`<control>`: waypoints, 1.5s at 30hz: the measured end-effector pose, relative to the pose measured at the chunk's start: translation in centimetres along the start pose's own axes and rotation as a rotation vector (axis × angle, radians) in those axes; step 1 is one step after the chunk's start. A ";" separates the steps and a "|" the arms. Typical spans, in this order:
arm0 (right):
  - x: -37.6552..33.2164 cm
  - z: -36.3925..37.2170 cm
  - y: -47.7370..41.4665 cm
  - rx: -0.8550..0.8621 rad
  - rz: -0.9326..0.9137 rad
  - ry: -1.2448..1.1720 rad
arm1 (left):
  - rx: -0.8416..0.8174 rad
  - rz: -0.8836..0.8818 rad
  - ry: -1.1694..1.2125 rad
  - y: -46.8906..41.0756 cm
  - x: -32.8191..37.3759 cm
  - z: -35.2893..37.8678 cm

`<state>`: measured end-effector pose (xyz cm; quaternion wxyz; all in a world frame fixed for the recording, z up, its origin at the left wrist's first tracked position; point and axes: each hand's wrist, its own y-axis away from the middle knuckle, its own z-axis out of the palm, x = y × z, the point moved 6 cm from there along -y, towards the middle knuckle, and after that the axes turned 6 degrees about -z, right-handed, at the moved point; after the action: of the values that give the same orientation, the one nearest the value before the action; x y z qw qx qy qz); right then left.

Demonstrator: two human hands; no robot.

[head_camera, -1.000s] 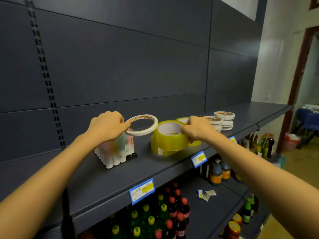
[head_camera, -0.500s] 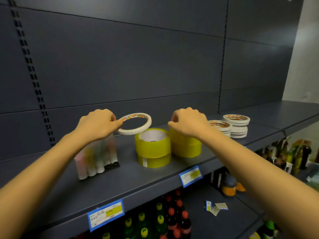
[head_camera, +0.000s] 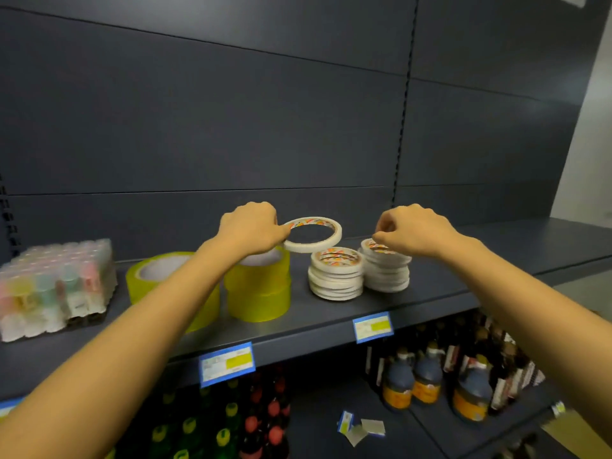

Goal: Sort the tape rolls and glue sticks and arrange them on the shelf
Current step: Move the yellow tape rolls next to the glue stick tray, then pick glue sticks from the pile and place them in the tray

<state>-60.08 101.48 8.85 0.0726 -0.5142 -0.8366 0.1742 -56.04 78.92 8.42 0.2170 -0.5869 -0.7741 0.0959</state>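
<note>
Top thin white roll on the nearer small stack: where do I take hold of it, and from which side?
Probably from above: the top white roll lies flat, core open upward. Pinch its front rim, thumb in the core, fingers outside. The farther stack crowds its right side.

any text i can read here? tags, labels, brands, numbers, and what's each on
No text is readable.
Blue price tag and the one right of it: print blurred.
Held tape roll, white tape stacks: coloured core print, no letters legible.
Bottle labels: blurred.
Glue stick pack: blurred.
</note>
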 end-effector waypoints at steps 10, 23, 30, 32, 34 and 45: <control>5.6 1.0 -0.5 -0.034 -0.066 -0.116 | -0.078 -0.060 -0.189 -2.8 6.2 5.7; -4.2 1.8 -4.7 0.011 -0.392 -0.268 | 0.301 -0.094 -0.280 1.4 -1.4 -0.9; -20.3 2.4 -3.3 0.032 -0.749 -0.404 | 0.319 -0.415 -0.372 11.0 -16.1 -7.7; -25.0 2.6 -2.1 0.031 -0.836 -0.401 | 0.312 -0.494 -0.415 14.3 -19.5 -9.5; -29.4 2.8 -0.9 0.020 -0.905 -0.396 | 0.306 -0.561 -0.464 17.5 -22.7 -11.4; -54.0 3.4 6.7 -0.097 -1.110 -0.461 | 0.236 -0.792 -0.656 33.6 -39.4 -21.3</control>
<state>-30.59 55.64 6.39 -0.0542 0.0475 -0.9812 0.1789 -8.77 49.02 4.93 0.0474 -0.1602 -0.9477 0.2718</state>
